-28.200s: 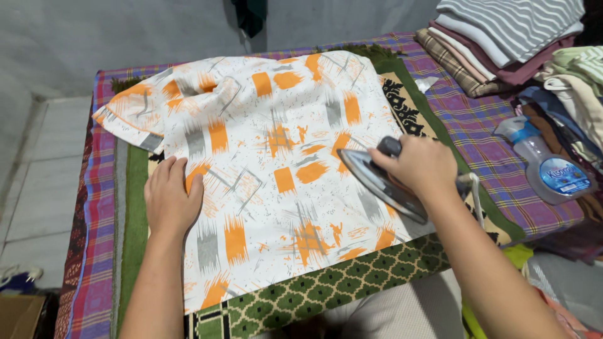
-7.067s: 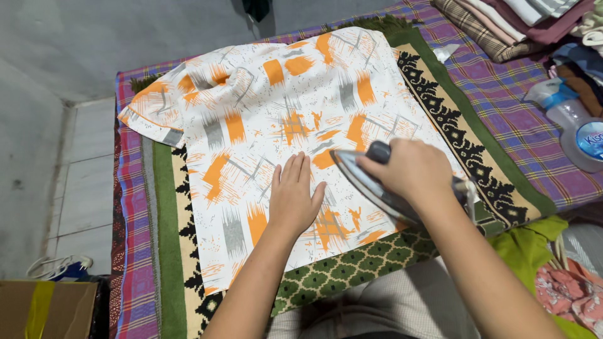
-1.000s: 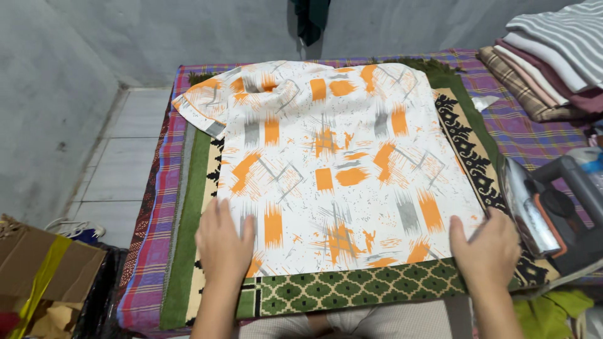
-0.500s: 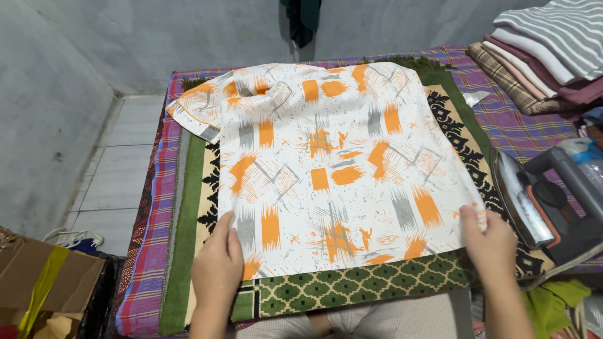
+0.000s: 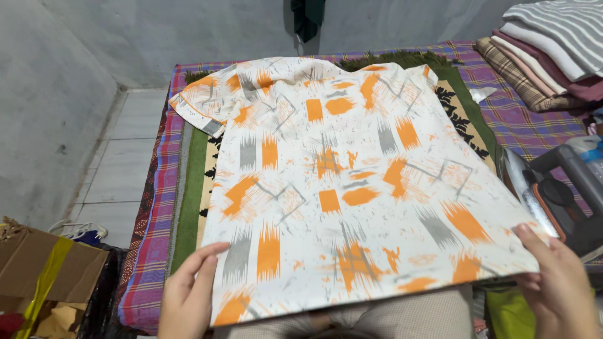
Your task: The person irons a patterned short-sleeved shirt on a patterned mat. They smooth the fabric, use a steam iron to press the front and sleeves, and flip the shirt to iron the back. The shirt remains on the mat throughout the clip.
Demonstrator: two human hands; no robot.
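Observation:
A white shirt (image 5: 339,182) with orange and grey patches lies spread over the padded table, and its near hem is lifted off the surface toward me. My left hand (image 5: 188,295) grips the hem's left corner, thumb on top. My right hand (image 5: 556,285) pinches the hem's right corner. One short sleeve (image 5: 201,103) is folded at the far left. A grey and orange iron (image 5: 556,201) stands on its heel to the right, just beyond my right hand.
A green patterned mat (image 5: 188,188) over a purple plaid cloth (image 5: 157,207) covers the table. Folded clothes (image 5: 546,50) are stacked at the far right. A cardboard box (image 5: 44,276) sits on the floor at the left, beside white tiles.
Both hands have taken hold of the shirt's near hem and raised it toward me, so the fabric now hides the mat's front edge. The iron stays on its heel at the right.

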